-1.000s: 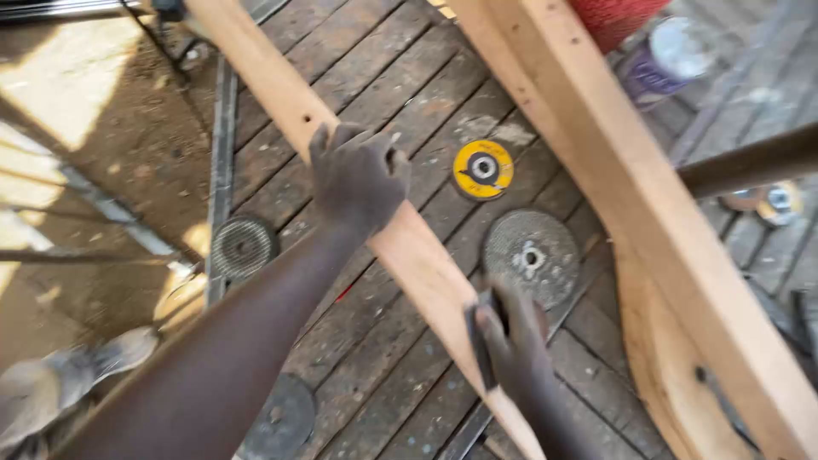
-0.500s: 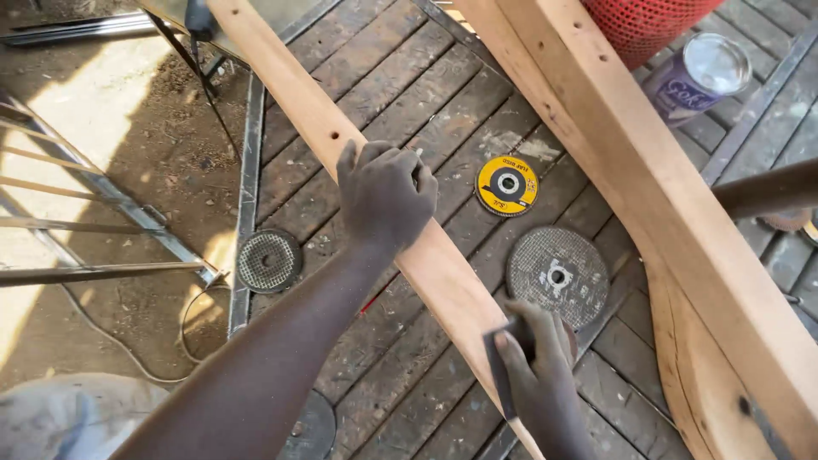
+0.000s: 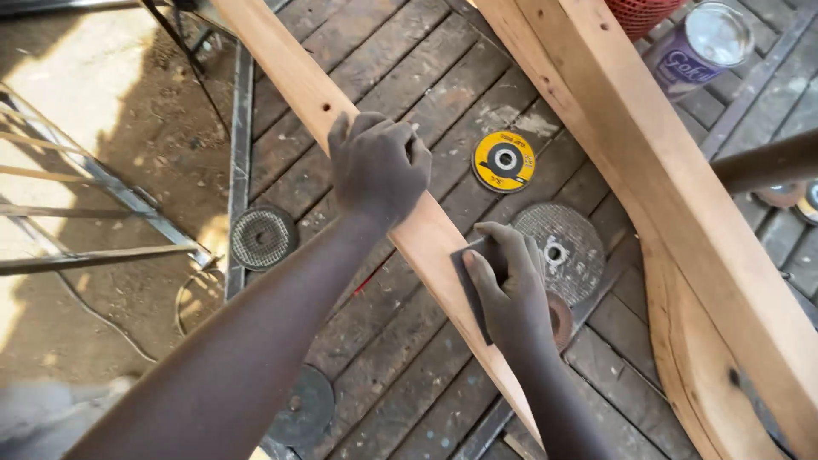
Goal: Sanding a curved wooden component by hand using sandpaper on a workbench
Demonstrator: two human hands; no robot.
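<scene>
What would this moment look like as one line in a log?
left hand: gripping wooden bar | right hand: pressing dark sanding sheet on bar | grinding discs on plank floor

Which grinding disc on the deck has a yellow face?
The yellow disc, just right of the left hand gripping the wooden bar. The other discs are grey or dark.

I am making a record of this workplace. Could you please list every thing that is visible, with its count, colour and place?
narrow wooden slat: 1, light brown, diagonal, under both hands
sanding pad: 1, dark, on the slat
wide wooden beam: 1, pale, right
yellow disc: 1, on the plank floor
grey discs: about 3, on the floor
tin can: 1, purple, top right
mesh basket: 1, red, top edge
metal frame: 1, grey, left
left hand: gripping the slat
right hand: pressing the pad
</scene>
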